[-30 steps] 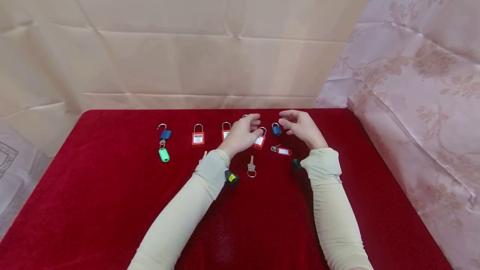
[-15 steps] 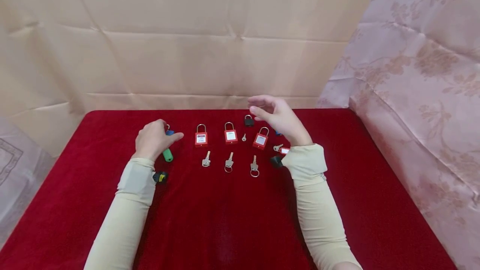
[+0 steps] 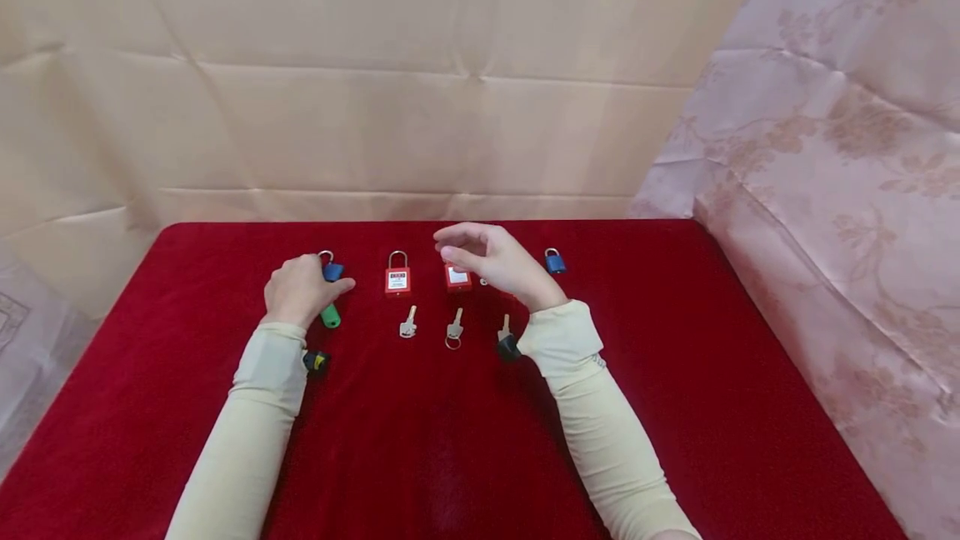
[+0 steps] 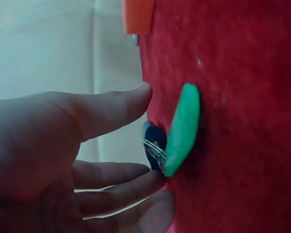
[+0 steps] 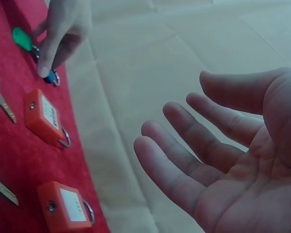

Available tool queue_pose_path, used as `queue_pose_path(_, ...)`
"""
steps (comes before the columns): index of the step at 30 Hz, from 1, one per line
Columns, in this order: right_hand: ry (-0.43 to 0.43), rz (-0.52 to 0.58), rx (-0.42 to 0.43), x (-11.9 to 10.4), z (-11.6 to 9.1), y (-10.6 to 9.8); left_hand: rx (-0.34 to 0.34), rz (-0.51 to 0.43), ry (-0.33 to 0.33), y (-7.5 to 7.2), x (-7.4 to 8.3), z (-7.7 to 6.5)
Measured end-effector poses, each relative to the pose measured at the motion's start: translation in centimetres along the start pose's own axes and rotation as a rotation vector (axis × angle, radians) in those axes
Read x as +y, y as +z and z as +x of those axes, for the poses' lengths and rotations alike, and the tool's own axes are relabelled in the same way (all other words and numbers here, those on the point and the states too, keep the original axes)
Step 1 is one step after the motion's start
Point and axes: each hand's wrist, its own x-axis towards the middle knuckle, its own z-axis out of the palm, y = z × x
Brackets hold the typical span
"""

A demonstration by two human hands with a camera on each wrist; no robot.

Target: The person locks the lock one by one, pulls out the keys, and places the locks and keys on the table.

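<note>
On the left of the table lies a blue padlock (image 3: pixel 334 272) with its shackle up, a green key tag (image 3: pixel 331 317) hanging from its key. My left hand (image 3: pixel 296 290) reaches over it with thumb and fingers spread apart; in the left wrist view the fingertips come right beside the padlock, below the green tag (image 4: pixel 183 130). Further right, my right hand (image 3: pixel 498 261) hovers with relaxed fingers and nothing in the palm, overlapping the middle red padlock (image 3: pixel 458 277) in the head view. Another red padlock (image 3: pixel 397 280) lies between the two hands.
Loose keys lie in a row in front of the padlocks: a left key (image 3: pixel 408 323), a middle key with a ring (image 3: pixel 454 326), and a right key (image 3: pixel 505 325) partly behind the right wrist camera. A second blue padlock (image 3: pixel 554 261) lies at the right on the red cloth.
My left hand has crossed from the middle to the left blue padlock and stays there. My right hand has moved left, from the right blue padlock to over the middle red one.
</note>
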Motion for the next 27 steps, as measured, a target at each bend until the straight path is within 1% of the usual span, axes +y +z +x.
queue_pose_path(5,-0.002,-0.029,-0.045,0.0,0.1,0.6,-0.001,0.037,0.012,0.2,0.1,0.1)
queue_pose_path(8,0.002,-0.031,-0.059,-0.1,0.1,0.8,0.013,0.04,0.002,0.2,0.4,0.1)
queue_pose_path(13,0.035,-0.004,-0.064,0.0,0.0,0.8,0.026,0.038,-0.009,0.2,0.3,0.0)
queue_pose_path(19,0.068,0.029,-0.083,0.4,0.1,1.0,-0.014,0.052,-0.02,0.1,0.1,0.1)
queue_pose_path(24,0.084,0.055,-0.092,0.8,0.2,1.2,0.023,0.036,-0.05,0.2,-0.2,0.1)
queue_pose_path(27,0.084,0.062,-0.094,0.8,0.2,1.3,0.021,0.041,-0.059,0.1,-0.4,0.2)
